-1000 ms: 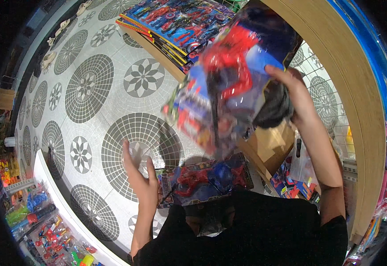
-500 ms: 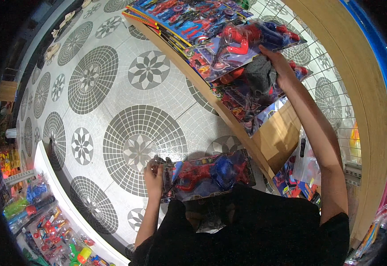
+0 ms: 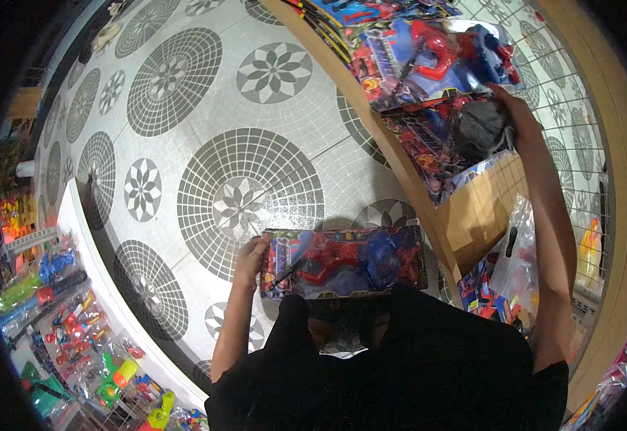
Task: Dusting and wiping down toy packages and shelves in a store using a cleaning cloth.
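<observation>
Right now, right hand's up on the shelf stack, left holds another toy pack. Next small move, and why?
Probably let go with the right hand and draw it back: the toy pack on the shelf already lies flat on the stack. The left hand holds a second toy pack by its end, low against the body.

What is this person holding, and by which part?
The left hand grips a red-and-blue toy package by its left end; the right hand rests on shelf packages.

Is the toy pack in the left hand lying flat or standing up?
Flat. The toy pack lies face-up and level, with the left hand gripping one end.
</observation>
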Tool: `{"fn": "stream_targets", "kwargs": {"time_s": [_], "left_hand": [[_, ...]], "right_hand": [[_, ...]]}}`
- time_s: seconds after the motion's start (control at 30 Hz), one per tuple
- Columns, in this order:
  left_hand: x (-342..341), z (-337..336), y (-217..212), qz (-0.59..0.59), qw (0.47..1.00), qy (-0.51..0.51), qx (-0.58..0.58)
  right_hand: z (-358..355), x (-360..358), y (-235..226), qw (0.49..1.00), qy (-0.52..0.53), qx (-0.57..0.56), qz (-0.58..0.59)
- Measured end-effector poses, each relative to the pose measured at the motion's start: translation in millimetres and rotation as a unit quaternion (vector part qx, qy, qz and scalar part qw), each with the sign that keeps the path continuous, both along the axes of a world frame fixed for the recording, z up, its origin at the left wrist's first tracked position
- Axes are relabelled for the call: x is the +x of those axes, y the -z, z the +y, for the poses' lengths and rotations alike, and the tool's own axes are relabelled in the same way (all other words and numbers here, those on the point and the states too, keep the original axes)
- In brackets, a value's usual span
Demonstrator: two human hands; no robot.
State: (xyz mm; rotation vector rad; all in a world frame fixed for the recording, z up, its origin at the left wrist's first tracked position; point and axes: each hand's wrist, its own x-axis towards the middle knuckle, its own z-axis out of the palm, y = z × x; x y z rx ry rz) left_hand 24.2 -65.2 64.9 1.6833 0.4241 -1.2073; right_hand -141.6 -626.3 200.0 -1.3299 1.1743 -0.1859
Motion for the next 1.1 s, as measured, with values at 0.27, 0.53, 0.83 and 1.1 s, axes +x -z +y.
{"fn": "stream_targets", "kwargs": {"time_s": [0.27, 0.53, 0.83, 1.1], "left_hand": [[-2, 7, -3, -0.006, 0.982, -0.108, -0.155], [32, 39, -64, -0.194, 0.937, -0.252, -0.146], [-17, 53, 44, -0.085, 0.927, -0.340, -0.136], [-37, 42, 55, 0.064, 0.949, -0.248, -0.181]], "right_hand": [[64, 8, -56, 0.992, 0.056, -0.013, -0.113], [149, 50, -86, 0.946, 0.049, -0.036, -0.318], [230, 104, -86, 0.943, -0.291, -0.062, -0.148], [308, 163, 78, 0.826, -0.420, -0.359, -0.113]]}}
